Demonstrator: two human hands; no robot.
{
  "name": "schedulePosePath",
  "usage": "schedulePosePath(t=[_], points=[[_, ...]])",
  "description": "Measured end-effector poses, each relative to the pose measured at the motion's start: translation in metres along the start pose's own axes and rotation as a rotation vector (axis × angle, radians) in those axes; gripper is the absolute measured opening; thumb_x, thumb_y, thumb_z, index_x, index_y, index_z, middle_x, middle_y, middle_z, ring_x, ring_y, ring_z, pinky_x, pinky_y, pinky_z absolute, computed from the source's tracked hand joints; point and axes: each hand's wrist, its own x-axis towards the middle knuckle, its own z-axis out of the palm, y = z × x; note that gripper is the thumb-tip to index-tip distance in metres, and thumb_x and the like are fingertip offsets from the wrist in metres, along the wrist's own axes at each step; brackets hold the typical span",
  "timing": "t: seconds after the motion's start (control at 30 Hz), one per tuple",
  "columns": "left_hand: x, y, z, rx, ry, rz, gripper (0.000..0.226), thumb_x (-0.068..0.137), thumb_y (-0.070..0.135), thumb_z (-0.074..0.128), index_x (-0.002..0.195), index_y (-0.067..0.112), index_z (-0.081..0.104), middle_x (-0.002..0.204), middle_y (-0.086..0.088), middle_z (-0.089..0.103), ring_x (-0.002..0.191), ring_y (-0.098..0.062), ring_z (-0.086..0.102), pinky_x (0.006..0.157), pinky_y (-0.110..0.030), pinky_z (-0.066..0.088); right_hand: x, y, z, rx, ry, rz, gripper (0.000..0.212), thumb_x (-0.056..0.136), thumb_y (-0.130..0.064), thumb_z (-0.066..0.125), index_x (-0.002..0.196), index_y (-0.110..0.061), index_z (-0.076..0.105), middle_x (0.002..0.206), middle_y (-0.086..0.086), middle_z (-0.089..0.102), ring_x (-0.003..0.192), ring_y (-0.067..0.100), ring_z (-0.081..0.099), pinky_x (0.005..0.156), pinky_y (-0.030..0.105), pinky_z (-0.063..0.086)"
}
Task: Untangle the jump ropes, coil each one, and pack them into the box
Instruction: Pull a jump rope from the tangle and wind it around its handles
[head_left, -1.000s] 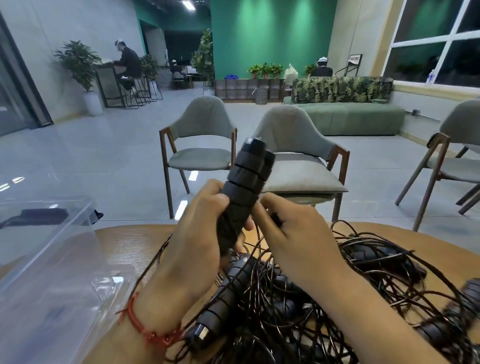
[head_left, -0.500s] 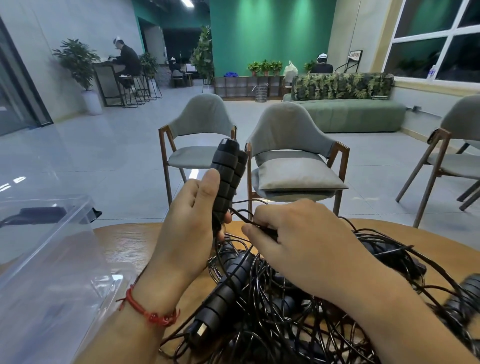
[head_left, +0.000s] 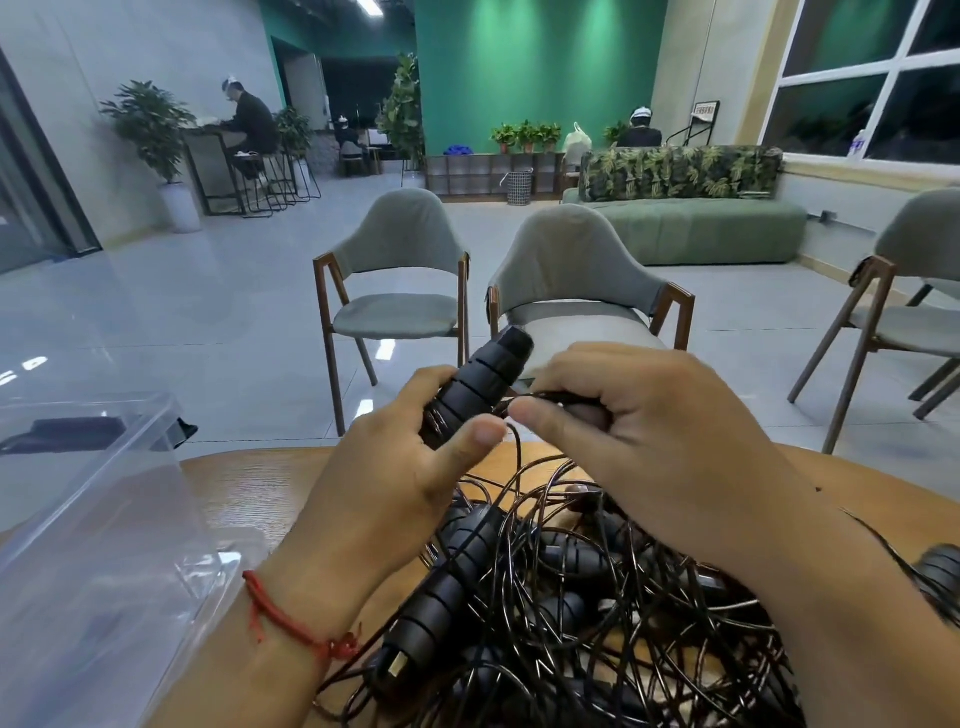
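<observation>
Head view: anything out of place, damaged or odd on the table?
Nothing beyond the expected tangle: jump ropes in one knotted heap on the table, left hand gripping a handle, right hand pinching cord.

Two hands (head_left: 400, 467) (head_left: 644, 431), one clear box (head_left: 88, 525), one table (head_left: 249, 493).

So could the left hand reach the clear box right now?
Probably yes. The clear box sits just beside the left hand, with only bare table between them. But its fingers grip a black handle whose cord runs into the tangle, so that may tug back.
</observation>
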Motion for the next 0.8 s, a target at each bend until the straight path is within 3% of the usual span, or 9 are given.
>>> schedulePosePath(t=[0.07, 0.13, 0.27, 0.37, 0.53, 0.6, 0.7, 0.73, 0.8], points=[[-0.001, 0.005, -0.002, 0.062, -0.007, -0.017, 0.077, 0.064, 0.1, 0.055, 0.127, 0.055, 0.056, 0.083, 0.013, 0.07, 0.076, -0.004, 0.065, 0.063, -0.023, 0.046, 0.0, 0.002, -0.002, 0.049, -0.022, 0.003, 0.023, 0.104, -0.047, 0.065, 0.087, -0.032, 0.068, 0.072, -0.013, 0.055, 0.073, 0.015, 0.057, 0.062, 0.038, 0.044], [-0.001, 0.008, 0.0, 0.148, 0.001, -0.008, 0.069, 0.067, 0.091, 0.066, 0.125, 0.055, 0.056, 0.085, 0.015, 0.072, 0.079, -0.004, 0.067, 0.068, -0.03, 0.054, -0.001, -0.002, -0.003, 0.076, -0.071, -0.023, 0.02, 0.103, -0.045, 0.068, 0.088, -0.032, 0.071, 0.073, -0.011, 0.057, 0.074, 0.017, 0.06, 0.063, 0.041, 0.048], [-0.003, 0.012, -0.004, 0.329, 0.008, -0.008, 0.066, 0.065, 0.068, 0.049, 0.13, 0.057, 0.051, 0.086, 0.014, 0.068, 0.083, -0.014, 0.065, 0.07, -0.038, 0.059, -0.003, -0.017, 0.002, -0.047, -0.16, -0.172, 0.021, 0.104, -0.045, 0.068, 0.086, -0.032, 0.067, 0.074, -0.019, 0.048, 0.072, 0.008, 0.055, 0.063, 0.028, 0.041], [-0.009, 0.023, -0.011, 0.43, -0.034, 0.012, 0.07, 0.059, 0.071, 0.042, 0.128, 0.059, 0.049, 0.088, 0.016, 0.066, 0.084, -0.014, 0.064, 0.07, -0.038, 0.058, -0.003, -0.027, 0.002, -0.128, -0.087, -0.258, 0.023, 0.102, -0.041, 0.068, 0.083, -0.029, 0.067, 0.077, -0.021, 0.039, 0.07, 0.001, 0.045, 0.062, 0.028, 0.042], [-0.025, 0.052, -0.027, 0.522, -0.078, 0.174, 0.045, 0.069, 0.071, 0.043, 0.114, 0.062, 0.048, 0.083, 0.023, 0.061, 0.077, -0.003, 0.058, 0.061, -0.024, 0.044, -0.001, -0.023, -0.025, 0.079, -0.004, -0.265, 0.018, 0.096, -0.04, 0.081, 0.092, -0.022, 0.081, 0.074, -0.016, 0.055, 0.067, 0.011, 0.058, 0.063, 0.022, 0.044], [-0.027, 0.06, -0.035, 0.476, -0.197, 0.243, 0.04, 0.071, 0.07, 0.052, 0.11, 0.068, 0.043, 0.087, 0.033, 0.057, 0.077, 0.008, 0.056, 0.06, -0.013, 0.033, -0.003, -0.019, -0.034, 0.196, -0.003, -0.18, 0.02, 0.085, -0.042, 0.087, 0.089, -0.023, 0.08, 0.067, -0.012, 0.054, 0.06, 0.013, 0.053, 0.06, 0.016, 0.038], [-0.029, 0.065, -0.04, 0.484, -0.384, 0.358, 0.041, 0.073, 0.066, 0.061, 0.108, 0.069, 0.038, 0.089, 0.038, 0.052, 0.078, 0.019, 0.052, 0.057, -0.008, 0.035, -0.006, -0.01, -0.04, 0.499, -0.133, 0.005, 0.025, 0.071, -0.037, 0.095, 0.087, -0.027, 0.078, 0.067, 0.002, 0.057, 0.055, 0.022, 0.05, 0.053, 0.024, 0.039], [-0.032, 0.069, -0.038, 0.475, -0.391, 0.363, 0.041, 0.072, 0.065, 0.059, 0.111, 0.063, 0.045, 0.085, 0.035, 0.051, 0.073, 0.021, 0.049, 0.059, -0.006, 0.035, -0.006, -0.004, -0.04, 0.541, -0.189, 0.04, 0.026, 0.073, -0.034, 0.098, 0.087, -0.026, 0.078, 0.069, 0.005, 0.06, 0.057, 0.026, 0.053, 0.054, 0.026, 0.042], [-0.041, 0.061, -0.03, 0.389, -0.249, 0.387, 0.04, 0.074, 0.058, 0.055, 0.113, 0.051, 0.059, 0.073, 0.026, 0.045, 0.065, 0.021, 0.043, 0.06, -0.001, 0.033, -0.005, 0.003, -0.037, 0.641, -0.26, 0.077, 0.021, 0.076, -0.027, 0.095, 0.084, -0.022, 0.076, 0.07, 0.008, 0.066, 0.06, 0.028, 0.058, 0.056, 0.027, 0.047]])
